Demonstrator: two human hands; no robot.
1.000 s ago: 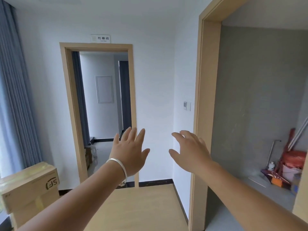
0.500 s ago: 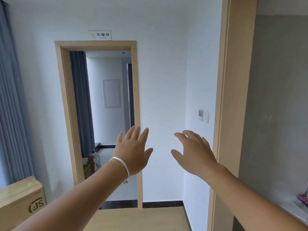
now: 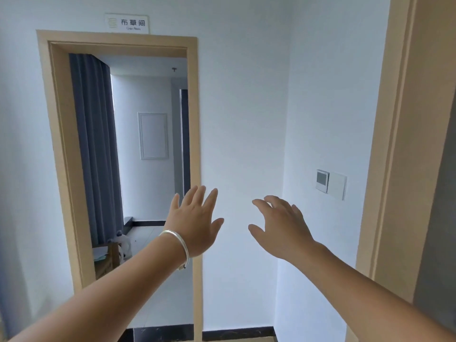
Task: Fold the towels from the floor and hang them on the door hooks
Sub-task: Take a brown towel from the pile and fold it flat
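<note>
The person stands facing a white wall (image 3: 241, 119) with both arms stretched forward at chest height. The left hand (image 3: 197, 223), with a silver bracelet (image 3: 176, 239) on the wrist, is raised palm-forward just in front of the right post of the doorway (image 3: 118, 43); its fingers (image 3: 207, 198) are spread apart and hold nothing. The right hand (image 3: 281, 228) hangs to the right of the doorway, over bare wall; its fingers (image 3: 274, 202) are apart and slightly curled, also empty.

Judgement: the hands are held ahead and empty because the person is walking toward the room beyond the doorway, and no grasp is under way. The sign (image 3: 127, 23) above the doorway suggests a linen room, a likely source of towels.

No towel is in view, so its location cannot be stated. No door leaf and no hooks are visible either. The floor near the person is cut off at the lower edge. Through the doorway, a dark curtain (image 3: 96, 149) hides the left part of the far room; low objects at its foot are too small to identify. A wall switch (image 3: 332, 185) sits to the right of the doorway, beside a second frame (image 3: 399, 144) that is cut off at the right edge.
</note>
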